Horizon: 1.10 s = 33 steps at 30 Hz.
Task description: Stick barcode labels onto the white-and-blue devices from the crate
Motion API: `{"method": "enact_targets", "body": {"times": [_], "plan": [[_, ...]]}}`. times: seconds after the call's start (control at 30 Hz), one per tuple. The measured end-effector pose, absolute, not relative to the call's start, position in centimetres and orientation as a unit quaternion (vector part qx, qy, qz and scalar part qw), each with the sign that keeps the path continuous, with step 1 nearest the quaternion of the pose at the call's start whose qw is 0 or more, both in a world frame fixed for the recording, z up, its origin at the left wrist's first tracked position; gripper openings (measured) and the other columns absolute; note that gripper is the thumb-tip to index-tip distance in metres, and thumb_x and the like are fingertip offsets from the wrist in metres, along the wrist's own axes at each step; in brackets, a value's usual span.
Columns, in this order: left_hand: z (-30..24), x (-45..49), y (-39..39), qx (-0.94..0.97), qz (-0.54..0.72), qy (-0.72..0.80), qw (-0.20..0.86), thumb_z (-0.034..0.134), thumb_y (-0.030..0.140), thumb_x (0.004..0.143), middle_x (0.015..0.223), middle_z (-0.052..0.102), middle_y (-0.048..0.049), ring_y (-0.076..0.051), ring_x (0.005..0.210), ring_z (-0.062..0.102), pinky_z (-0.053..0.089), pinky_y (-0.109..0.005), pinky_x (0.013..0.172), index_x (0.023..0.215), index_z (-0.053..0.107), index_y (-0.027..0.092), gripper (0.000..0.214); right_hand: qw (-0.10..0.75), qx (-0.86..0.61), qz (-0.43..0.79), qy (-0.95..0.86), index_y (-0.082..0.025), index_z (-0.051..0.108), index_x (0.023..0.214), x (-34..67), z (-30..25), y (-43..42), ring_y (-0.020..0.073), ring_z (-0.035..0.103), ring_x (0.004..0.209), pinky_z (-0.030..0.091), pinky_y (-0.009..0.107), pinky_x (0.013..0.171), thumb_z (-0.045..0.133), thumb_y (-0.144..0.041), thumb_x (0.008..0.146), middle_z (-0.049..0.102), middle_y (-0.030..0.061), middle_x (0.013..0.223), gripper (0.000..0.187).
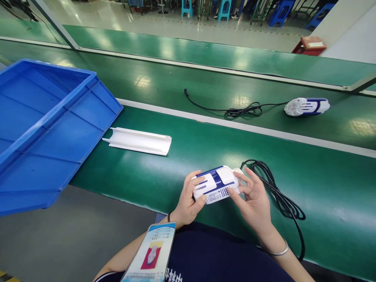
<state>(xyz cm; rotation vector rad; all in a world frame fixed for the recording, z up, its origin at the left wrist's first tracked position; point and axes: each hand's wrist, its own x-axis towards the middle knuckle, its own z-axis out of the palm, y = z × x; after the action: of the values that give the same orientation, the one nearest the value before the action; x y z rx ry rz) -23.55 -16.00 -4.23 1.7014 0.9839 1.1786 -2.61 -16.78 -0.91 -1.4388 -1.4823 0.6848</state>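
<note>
Near the front edge of the bench I have a white-and-blue corded device (217,178) between both hands. A label with a barcode and small print runs along its near side. My left hand (188,201) grips the left end, thumb on the near edge and fingers over the top. At the right end, my right hand (255,201) pinches the device by the cable side with thumb and fingers. The black cable (274,188) leaves that end and lies in a loose coil to the right of my right hand, its tail hanging toward the bench edge.
A large blue plastic bin (85,117) sits at the left, overhanging the bench. Beside it lies a white curved trough-shaped piece (141,141). Beyond the white strip (205,118) lies a second similar device (307,107) with its black cable (243,111). Metal frame bars cross behind.
</note>
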Motion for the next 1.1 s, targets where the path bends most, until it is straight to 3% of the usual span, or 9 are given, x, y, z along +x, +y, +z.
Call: {"method": "enact_targets", "body": {"times": [0.1,0.27,0.47,0.53,0.67,0.73,0.8,0.97,1.1], "plan": [[-4.2,-23.6,-16.1,0.678,0.466,0.394,0.410,0.049,0.035,0.096,0.142,0.033,-0.0119,-0.024,0.131,0.038,0.040,-0.040,0.105,0.135,0.043,0.024,0.040,0.450,-0.594,0.263,-0.613,-0.017,0.059,0.092,-2.6,-0.7,-16.8,0.0259,0.059,0.116,0.050,0.047,0.099,0.066,-0.033,0.086,0.051,0.0164,0.134,0.018],[-4.4,-23.6,-16.1,0.675,0.462,0.402,0.411,0.048,0.036,0.096,0.142,0.034,-0.0132,-0.026,0.130,0.040,0.042,-0.042,0.102,0.134,0.044,0.024,0.040,0.404,-0.610,0.213,-0.647,-0.020,0.038,0.141,-2.9,0.2,-16.8,0.0273,0.060,0.116,0.055,0.043,0.088,0.063,-0.035,0.089,0.067,0.0119,0.103,0.060],[-4.9,-23.9,-15.9,0.673,0.463,0.394,0.421,0.046,0.036,0.098,0.144,0.032,-0.0124,-0.026,0.131,0.038,0.038,-0.044,0.105,0.136,0.042,0.025,0.039,0.312,-0.607,0.030,-0.731,-0.019,0.035,0.147,-2.3,0.9,-15.9,0.0286,0.065,0.087,0.032,0.065,0.105,0.062,-0.042,0.090,0.057,-0.0015,0.059,0.068],[-5.0,-24.0,-15.8,0.673,0.456,0.395,0.428,0.045,0.037,0.099,0.143,0.031,-0.0121,-0.026,0.132,0.037,0.037,-0.045,0.106,0.136,0.041,0.026,0.039,0.296,-0.624,0.064,-0.720,-0.019,0.048,0.139,-1.5,0.6,-15.4,0.0264,0.061,0.074,0.041,0.060,0.095,0.065,-0.053,0.085,0.054,-0.0014,0.056,0.066],[-5.1,-24.2,-15.5,0.673,0.445,0.394,0.440,0.043,0.037,0.099,0.143,0.030,-0.0119,-0.026,0.132,0.035,0.036,-0.046,0.106,0.137,0.039,0.025,0.039,0.331,-0.602,0.186,-0.702,-0.022,0.065,0.117,-0.8,-0.3,-14.8,0.0201,0.057,0.072,0.050,0.036,0.066,0.056,-0.046,0.093,0.063,0.0024,0.071,0.035],[-5.2,-24.4,-15.4,0.674,0.441,0.391,0.446,0.042,0.037,0.100,0.143,0.030,-0.0113,-0.025,0.133,0.034,0.035,-0.046,0.107,0.137,0.038,0.026,0.039,0.375,-0.601,0.126,-0.695,-0.020,0.066,0.115,-1.1,-0.9,-15.1,0.0204,0.059,0.081,0.051,0.036,0.071,0.051,-0.033,0.096,0.065,0.0055,0.084,0.026],[-5.3,-24.5,-15.2,0.675,0.438,0.388,0.449,0.041,0.037,0.100,0.143,0.030,-0.0106,-0.025,0.134,0.032,0.032,-0.045,0.109,0.137,0.038,0.026,0.038,0.401,-0.594,0.014,-0.697,-0.017,0.058,0.127,-1.8,-1.4,-15.9,0.0279,0.056,0.108,0.048,0.047,0.091,0.051,-0.024,0.095,0.063,0.0128,0.109,0.034],[-5.5,-25.0,-14.9,0.680,0.434,0.376,0.456,0.034,0.037,0.102,0.144,0.030,-0.0103,-0.025,0.137,0.029,0.027,-0.045,0.112,0.138,0.038,0.025,0.038,0.319,-0.545,-0.115,-0.767,-0.005,0.013,0.155,-4.4,-3.6,-18.0,0.0366,-0.004,0.147,0.004,0.060,0.117,0.048,-0.040,0.096,0.017,0.0221,0.156,0.077],[-5.7,-25.1,-14.8,0.681,0.436,0.375,0.454,0.031,0.037,0.103,0.143,0.032,-0.0107,-0.024,0.136,0.030,0.027,-0.045,0.113,0.137,0.040,0.023,0.038,0.286,-0.533,-0.135,-0.785,0.004,0.021,0.151,-7.1,-5.0,-18.7,0.0354,-0.001,0.147,0.000,0.055,0.118,0.040,-0.049,0.098,0.018,0.0246,0.155,0.077]]}}
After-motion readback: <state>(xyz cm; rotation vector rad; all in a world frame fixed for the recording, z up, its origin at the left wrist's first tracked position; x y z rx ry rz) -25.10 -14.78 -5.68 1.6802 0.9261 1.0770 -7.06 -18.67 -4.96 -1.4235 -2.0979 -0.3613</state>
